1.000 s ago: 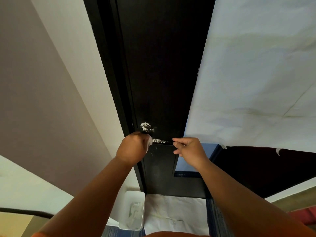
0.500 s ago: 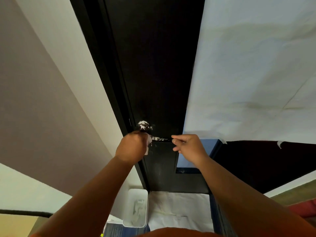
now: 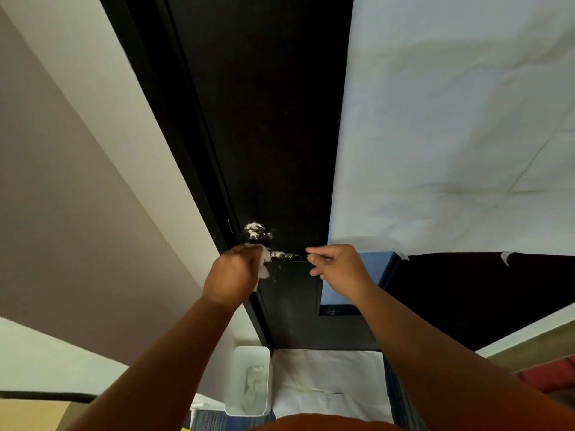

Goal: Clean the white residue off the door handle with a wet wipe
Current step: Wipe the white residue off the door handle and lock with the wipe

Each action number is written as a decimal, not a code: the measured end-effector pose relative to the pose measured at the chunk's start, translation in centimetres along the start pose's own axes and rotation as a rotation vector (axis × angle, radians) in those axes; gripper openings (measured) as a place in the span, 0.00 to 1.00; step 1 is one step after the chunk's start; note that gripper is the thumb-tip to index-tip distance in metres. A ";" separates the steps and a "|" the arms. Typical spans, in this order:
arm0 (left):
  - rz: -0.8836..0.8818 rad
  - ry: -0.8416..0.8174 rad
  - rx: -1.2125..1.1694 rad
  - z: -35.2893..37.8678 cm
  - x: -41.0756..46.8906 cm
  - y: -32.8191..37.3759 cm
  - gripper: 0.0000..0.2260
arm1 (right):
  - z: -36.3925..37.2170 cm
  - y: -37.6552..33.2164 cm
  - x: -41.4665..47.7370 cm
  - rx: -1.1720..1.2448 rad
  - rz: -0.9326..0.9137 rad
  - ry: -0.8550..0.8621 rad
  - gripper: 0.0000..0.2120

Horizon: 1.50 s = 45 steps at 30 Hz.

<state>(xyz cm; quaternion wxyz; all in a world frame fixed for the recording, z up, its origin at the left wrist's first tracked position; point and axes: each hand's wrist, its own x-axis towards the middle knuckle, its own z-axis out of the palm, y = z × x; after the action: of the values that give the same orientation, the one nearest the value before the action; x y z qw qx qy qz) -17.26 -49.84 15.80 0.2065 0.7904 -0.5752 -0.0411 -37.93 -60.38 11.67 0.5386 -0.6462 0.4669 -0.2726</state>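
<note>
Gripping one wet wipe (image 3: 265, 263) in left hand (image 3: 231, 276), fingers curled tight round it, against inner end of one door handle (image 3: 284, 254) on black door (image 3: 264, 119). Pinching handle's free tip with right hand (image 3: 337, 269). White residue (image 3: 254, 229) in two spots: rose, lever. One white bin (image 3: 231, 381) below.

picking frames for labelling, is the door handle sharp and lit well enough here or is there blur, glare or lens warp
Head view: door handle small but sharp, white residue clear against the black door; the door itself too dark for surface detail; wide-angle warp fans the door edges outward; no glare or motion blur visible.
</note>
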 end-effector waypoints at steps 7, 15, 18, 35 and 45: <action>-0.138 -0.332 0.119 -0.2 4.6 1.3 0.13 | 0.2 0.1 -0.1 0.028 0.000 0.019 0.10; -0.142 0.070 -0.323 1.8 -2.0 -1.2 0.11 | 0.4 0.5 -0.6 0.067 0.025 0.027 0.13; -0.221 0.187 -0.316 3.6 -3.7 -3.2 0.11 | 0.5 1.7 -1.4 0.058 0.086 0.041 0.14; -0.353 -0.304 -0.950 6.2 -6.2 -0.2 0.15 | 3.3 2.9 -4.1 -0.063 0.193 -0.253 0.15; -0.607 -0.053 -1.002 5.3 -5.5 -0.6 0.09 | 1.8 3.3 -3.3 0.107 0.266 -0.016 0.04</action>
<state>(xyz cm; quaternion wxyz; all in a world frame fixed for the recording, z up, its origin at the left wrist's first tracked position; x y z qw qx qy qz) -20.17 -46.09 9.83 0.5195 0.7246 -0.2385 -0.3850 -38.76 -56.54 8.49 0.6073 -0.5511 0.5291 -0.2181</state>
